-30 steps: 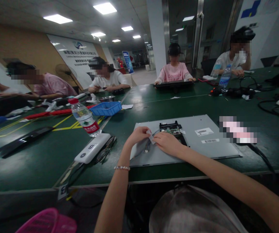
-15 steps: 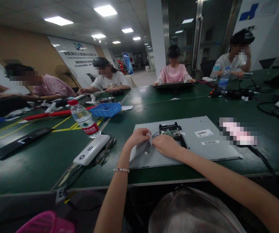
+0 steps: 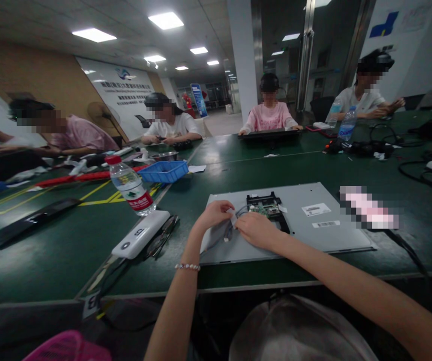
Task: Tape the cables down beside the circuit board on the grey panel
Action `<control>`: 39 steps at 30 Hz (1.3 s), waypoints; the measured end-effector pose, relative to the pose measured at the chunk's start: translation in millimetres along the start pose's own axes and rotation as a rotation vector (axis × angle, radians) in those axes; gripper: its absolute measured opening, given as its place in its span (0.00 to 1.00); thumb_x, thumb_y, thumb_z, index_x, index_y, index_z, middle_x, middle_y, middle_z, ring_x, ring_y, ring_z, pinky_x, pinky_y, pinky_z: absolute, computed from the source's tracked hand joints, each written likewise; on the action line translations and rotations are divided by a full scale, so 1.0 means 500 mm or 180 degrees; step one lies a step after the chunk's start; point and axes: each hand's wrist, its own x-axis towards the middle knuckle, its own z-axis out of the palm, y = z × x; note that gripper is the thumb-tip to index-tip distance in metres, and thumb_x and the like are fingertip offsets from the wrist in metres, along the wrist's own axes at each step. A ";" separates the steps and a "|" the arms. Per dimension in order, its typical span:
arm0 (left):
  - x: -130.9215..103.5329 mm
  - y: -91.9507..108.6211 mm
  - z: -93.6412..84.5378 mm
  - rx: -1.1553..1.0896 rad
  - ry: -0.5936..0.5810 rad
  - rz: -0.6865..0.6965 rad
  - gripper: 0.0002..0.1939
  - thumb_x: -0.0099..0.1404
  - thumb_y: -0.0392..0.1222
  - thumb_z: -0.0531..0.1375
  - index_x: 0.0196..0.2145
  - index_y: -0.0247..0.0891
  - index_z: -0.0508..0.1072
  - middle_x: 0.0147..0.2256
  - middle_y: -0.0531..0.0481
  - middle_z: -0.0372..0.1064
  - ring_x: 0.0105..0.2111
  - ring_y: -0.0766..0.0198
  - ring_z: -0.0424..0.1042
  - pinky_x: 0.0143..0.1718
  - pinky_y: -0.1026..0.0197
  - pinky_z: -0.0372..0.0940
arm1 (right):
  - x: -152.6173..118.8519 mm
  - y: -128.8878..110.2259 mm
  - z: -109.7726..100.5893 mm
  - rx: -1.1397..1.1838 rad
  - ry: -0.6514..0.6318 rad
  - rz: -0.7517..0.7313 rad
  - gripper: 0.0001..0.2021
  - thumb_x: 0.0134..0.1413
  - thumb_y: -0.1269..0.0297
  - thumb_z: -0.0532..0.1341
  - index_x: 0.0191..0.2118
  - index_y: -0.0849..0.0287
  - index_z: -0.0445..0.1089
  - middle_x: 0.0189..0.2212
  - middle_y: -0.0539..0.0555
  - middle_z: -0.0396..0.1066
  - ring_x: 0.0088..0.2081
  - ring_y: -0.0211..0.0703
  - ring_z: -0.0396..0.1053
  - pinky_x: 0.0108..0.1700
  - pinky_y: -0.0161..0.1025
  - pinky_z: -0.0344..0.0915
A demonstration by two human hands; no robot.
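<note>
A flat grey metal display panel (image 3: 329,236) lies on the green table in front of me. A green circuit board (image 3: 264,208) sits in a black bracket (image 3: 282,220) on the panel. Over the panel's left part, my left hand (image 3: 217,212) pinches a small whitish strip (image 3: 233,217), perhaps tape, by its upper end. The fingers of my right hand (image 3: 256,228) are closed at the strip's other side; its fingertips are partly hidden. Grey cables (image 3: 228,232) run beneath the strip, with a pale connector end (image 3: 226,239) lying on the panel.
A water bottle (image 3: 130,188), white power bank (image 3: 141,234) and glasses (image 3: 161,237) stand left of the panel. Farther off are a blue tray (image 3: 165,171) and a long black part (image 3: 31,220). A pink phone-like object (image 3: 368,208) lies right. Several people sit around the table.
Both my hands stay at nearly the same place on the strip, with only slight shifts. The view has tilted a little. Across the table at right, a person's raised hand has come down.
</note>
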 end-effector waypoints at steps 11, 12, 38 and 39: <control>0.001 -0.013 0.005 0.0176 0.0025 -0.0022 0.19 0.51 0.38 0.58 0.43 0.36 0.72 0.38 0.49 0.71 0.29 0.66 0.69 0.34 0.63 0.65 | -0.004 0.001 0.001 0.0082 0.0005 -0.0110 0.10 0.59 0.74 0.54 0.43 0.66 0.70 0.41 0.61 0.72 0.46 0.47 0.66 0.52 0.43 0.59; 0.000 -0.013 0.006 0.0164 0.0079 -0.0017 0.20 0.50 0.38 0.59 0.44 0.36 0.71 0.39 0.50 0.70 0.29 0.66 0.69 0.33 0.63 0.65 | -0.004 0.001 0.001 0.0073 0.0011 -0.0112 0.11 0.59 0.74 0.54 0.44 0.66 0.70 0.41 0.61 0.72 0.46 0.47 0.66 0.52 0.43 0.59; -0.006 0.011 0.004 0.0493 -0.0218 0.0448 0.09 0.55 0.32 0.57 0.33 0.34 0.75 0.31 0.50 0.73 0.30 0.66 0.70 0.34 0.66 0.63 | -0.007 -0.002 0.006 0.0044 0.0099 -0.0057 0.12 0.59 0.74 0.53 0.45 0.66 0.69 0.43 0.60 0.70 0.49 0.47 0.63 0.54 0.44 0.59; -0.006 0.012 0.004 0.0492 -0.0215 0.0453 0.09 0.55 0.32 0.57 0.33 0.34 0.75 0.31 0.50 0.73 0.30 0.66 0.70 0.34 0.66 0.63 | -0.008 -0.002 0.006 0.0058 0.0089 -0.0053 0.12 0.59 0.74 0.53 0.46 0.66 0.69 0.43 0.60 0.70 0.49 0.47 0.63 0.54 0.44 0.59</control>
